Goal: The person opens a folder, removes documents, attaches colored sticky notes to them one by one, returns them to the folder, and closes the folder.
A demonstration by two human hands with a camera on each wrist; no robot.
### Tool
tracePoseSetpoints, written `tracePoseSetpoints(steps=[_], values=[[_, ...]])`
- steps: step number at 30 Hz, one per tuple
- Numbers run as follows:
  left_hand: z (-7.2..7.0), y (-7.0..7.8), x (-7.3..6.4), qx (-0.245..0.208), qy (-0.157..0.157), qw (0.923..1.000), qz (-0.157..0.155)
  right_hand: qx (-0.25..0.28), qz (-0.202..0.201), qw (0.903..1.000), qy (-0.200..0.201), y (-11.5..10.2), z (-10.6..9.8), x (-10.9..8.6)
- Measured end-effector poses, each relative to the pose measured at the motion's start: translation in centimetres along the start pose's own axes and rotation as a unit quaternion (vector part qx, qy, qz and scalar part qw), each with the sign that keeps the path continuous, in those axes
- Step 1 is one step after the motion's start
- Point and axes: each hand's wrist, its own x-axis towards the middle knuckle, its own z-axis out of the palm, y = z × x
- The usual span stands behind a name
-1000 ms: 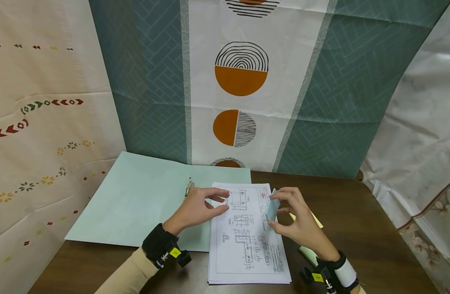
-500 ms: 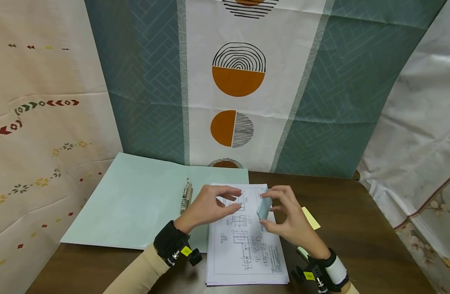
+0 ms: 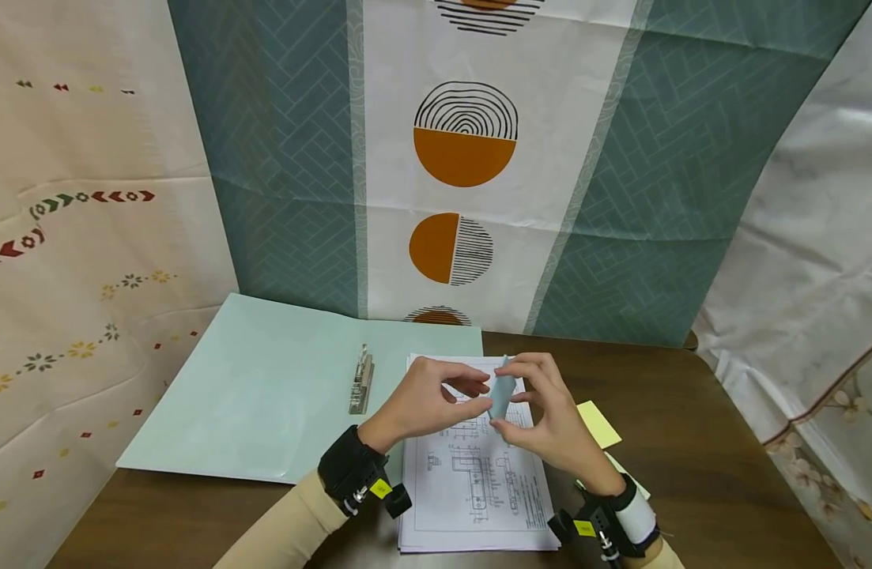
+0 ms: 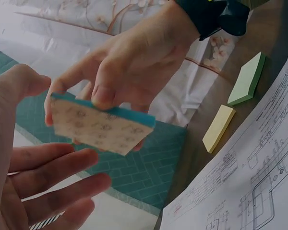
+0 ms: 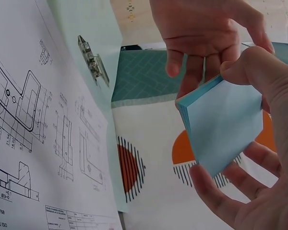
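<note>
My right hand (image 3: pixel 553 423) pinches a blue sticky note pad (image 3: pixel 503 395) between thumb and fingertips, held up over the printed drawings (image 3: pixel 478 510). The right wrist view shows the pad's plain blue face (image 5: pixel 228 124); its patterned pale backing (image 4: pixel 98 127) faces the left wrist camera. My left hand (image 3: pixel 428 399) is raised just left of the pad, thumb and fingers spread apart. In the left wrist view, the left fingers (image 4: pixel 62 182) lie beside the pad with none curled round it.
Behind the drawings lies an open pale green folder (image 3: pixel 265 395) with a metal clip (image 3: pixel 361 383). To the right, a yellow sticky note pad (image 3: pixel 599 424) and a green pad (image 4: pixel 248 79) lie on the brown table (image 3: pixel 727 458). Patterned cloth (image 3: pixel 464 269) hangs behind.
The right hand has moved left with the blue sticky note pad. The left hand has moved right, up close to it, uncovering the folder's clip.
</note>
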Motion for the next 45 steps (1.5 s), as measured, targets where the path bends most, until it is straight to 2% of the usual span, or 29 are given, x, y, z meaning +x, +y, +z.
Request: tracePoseSetpoints(steps=[8,18,22,25,29,33,40,45], values=[[1.2,0.4,0.0,0.05,0.026,0.998,0.028,-0.039,-0.009,0.9992,0.0,-0.1,0.7,0.0],[1.2,0.7,-0.1,0.075,0.041,0.9953,0.046,-0.082,-0.015,0.9965,0.004,-0.5,0.9,-0.1],[0.8,0.4,0.0,0.097,0.055,0.9931,0.037,-0.096,-0.02,0.9951,0.016,-0.6,0.4,0.0],[0.2,-0.4,0.1,0.108,0.06,0.9921,0.025,-0.092,-0.028,0.9947,0.036,-0.4,-0.4,0.2],[-1.1,-1.4,0.1,0.084,0.048,0.9952,0.015,-0.073,-0.036,0.9952,0.055,0.1,-1.5,0.4],[-2.1,-1.7,-0.1,0.06,0.028,0.9976,0.017,-0.049,-0.026,0.9966,0.061,0.2,-2.1,0.5],[-2.3,-1.5,-0.1,0.065,-0.012,0.9961,0.057,-0.041,-0.011,0.9969,0.066,-0.1,-2.0,0.6],[-2.3,-1.4,-0.1,0.069,-0.025,0.9944,0.077,-0.04,0.0,0.9974,0.06,-0.1,-1.8,0.5]])
